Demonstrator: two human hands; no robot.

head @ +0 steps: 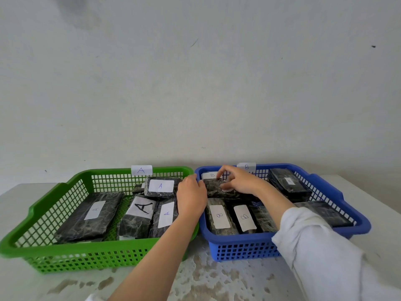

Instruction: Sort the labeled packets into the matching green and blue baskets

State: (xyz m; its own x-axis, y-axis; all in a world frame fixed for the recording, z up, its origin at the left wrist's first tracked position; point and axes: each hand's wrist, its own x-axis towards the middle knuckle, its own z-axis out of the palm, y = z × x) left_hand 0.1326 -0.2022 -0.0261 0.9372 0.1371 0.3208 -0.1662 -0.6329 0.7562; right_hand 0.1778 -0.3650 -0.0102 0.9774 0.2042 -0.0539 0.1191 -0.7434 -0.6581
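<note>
Packets labelled "A" (89,218) lie in the green basket (65,249), tagged "A", lower left; "B" packets (219,219) lie in the blue basket (238,238), tagged "B". Left hand (191,199) and right hand (240,181) both grasp a dark packet (213,189) mid-frame, at the blue basket's upper-left corner.

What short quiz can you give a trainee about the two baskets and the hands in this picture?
1. True or false: the tag on the green basket reads B.
2. Choose one: the left hand and the right hand are at one packet. Over which basket is it? a) the green one; b) the blue basket; c) neither.
3. Fill in: every readable label on the packets in the green basket shows the letter ___.

Key: 1 false, it reads A; 2 b; 3 A.
</note>
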